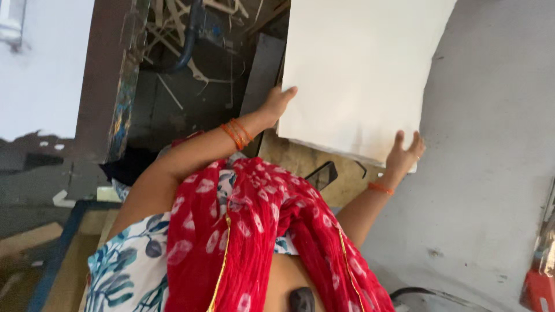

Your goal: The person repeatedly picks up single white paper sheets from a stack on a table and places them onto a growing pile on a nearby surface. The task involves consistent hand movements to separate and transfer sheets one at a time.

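1. Red scarf [272, 231] with white spots and a gold edge hung down the person's front, nearest the lens, over a white top [124, 271] printed with blue leaves.
2. Beyond it, both bare arms reached forward, with orange bangles [237, 133] on the left wrist and an orange thread [380, 188] on the right.
3. Left hand [277, 103] gripped the left edge of a stack of large white sheets [358, 75], thumb lying on top and fingers hidden beneath, so the stack seemed steadied from that side.
4. Right hand [404, 153] held the near right corner, fingers spread flat over the top sheet and thumb out of sight; spaced this far apart, the hands looked set to keep the wide stack square.
5. Sheets lay on a worn brown bench [300, 159], their near edge just past the hands.
6. Beside the bench on the right was a grey floor [491, 144], with a red object [537, 289] at the frame's edge.
7. Farthest off, to the left, pale offcut strips [191, 46] lay tangled in a dark recess by a dark hose [188, 43].
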